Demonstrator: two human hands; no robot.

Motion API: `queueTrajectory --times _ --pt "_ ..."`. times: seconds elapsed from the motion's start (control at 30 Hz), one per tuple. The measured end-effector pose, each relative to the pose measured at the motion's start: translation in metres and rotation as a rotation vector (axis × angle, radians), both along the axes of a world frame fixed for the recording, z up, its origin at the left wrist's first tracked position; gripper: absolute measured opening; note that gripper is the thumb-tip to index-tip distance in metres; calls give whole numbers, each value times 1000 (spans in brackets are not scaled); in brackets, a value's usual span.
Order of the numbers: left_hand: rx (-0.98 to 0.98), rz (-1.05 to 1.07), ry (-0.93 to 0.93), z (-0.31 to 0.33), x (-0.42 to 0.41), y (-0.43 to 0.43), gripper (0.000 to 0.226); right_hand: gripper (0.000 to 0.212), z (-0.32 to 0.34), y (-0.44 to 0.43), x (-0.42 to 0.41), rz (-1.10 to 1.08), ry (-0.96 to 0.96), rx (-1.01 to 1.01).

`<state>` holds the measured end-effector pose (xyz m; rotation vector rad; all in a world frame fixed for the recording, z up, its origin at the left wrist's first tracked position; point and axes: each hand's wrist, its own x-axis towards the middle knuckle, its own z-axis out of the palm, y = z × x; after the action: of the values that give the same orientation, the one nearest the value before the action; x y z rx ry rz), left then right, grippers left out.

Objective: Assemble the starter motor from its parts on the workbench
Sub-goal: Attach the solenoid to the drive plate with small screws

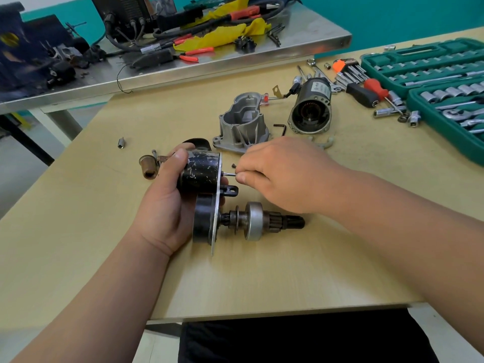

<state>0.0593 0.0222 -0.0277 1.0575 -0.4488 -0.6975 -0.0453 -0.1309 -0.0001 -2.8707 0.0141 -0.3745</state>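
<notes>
Sideways — pinion shaft (277, 221) points right; left hand (162, 205) holds solenoid (201, 170), right hand (282, 174) pinches screw (230, 174).

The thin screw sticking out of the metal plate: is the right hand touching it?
Touching. The head view shows the right hand pinching the outer end of the thin screw between thumb and finger, with no gap.

On the bench (262, 284) the solenoid (201, 171) lay behind the pinion (262, 221), a screw (230, 174) at its right face. Farther back sat the housing (242, 121), with a hex key (281, 128) then the motor (310, 108) to its right; a bushing (148, 167) lay left
</notes>
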Motion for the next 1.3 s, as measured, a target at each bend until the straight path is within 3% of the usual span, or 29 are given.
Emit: queueTrajectory --times 0.23,0.5,0.63,0.8,1.07,1.17,1.3 --pt "-41 -30 -10 -1 0 -1 23 16 -2 5 0 -54 -80 150" --pt "-19 7 -7 -4 4 0 18 29 -2 8 -2 -19 -93 -112" --pt "-17 7 -7 -3 4 0 21 26 -5 9 -1 -11 -51 -67" --pt "-22 8 8 -3 3 0 20 9 -6 8 0 -34 -83 143" --pt "-23 11 -4 -5 5 1 21 20 -6 8 -1 16 -95 23" --pt "-9 12 -18 -5 6 2 34 26 -5 8 -2 -1 -92 -41" --pt "-15 20 -11 -6 6 1 27 23 -9 12 -1 -13 -34 88"
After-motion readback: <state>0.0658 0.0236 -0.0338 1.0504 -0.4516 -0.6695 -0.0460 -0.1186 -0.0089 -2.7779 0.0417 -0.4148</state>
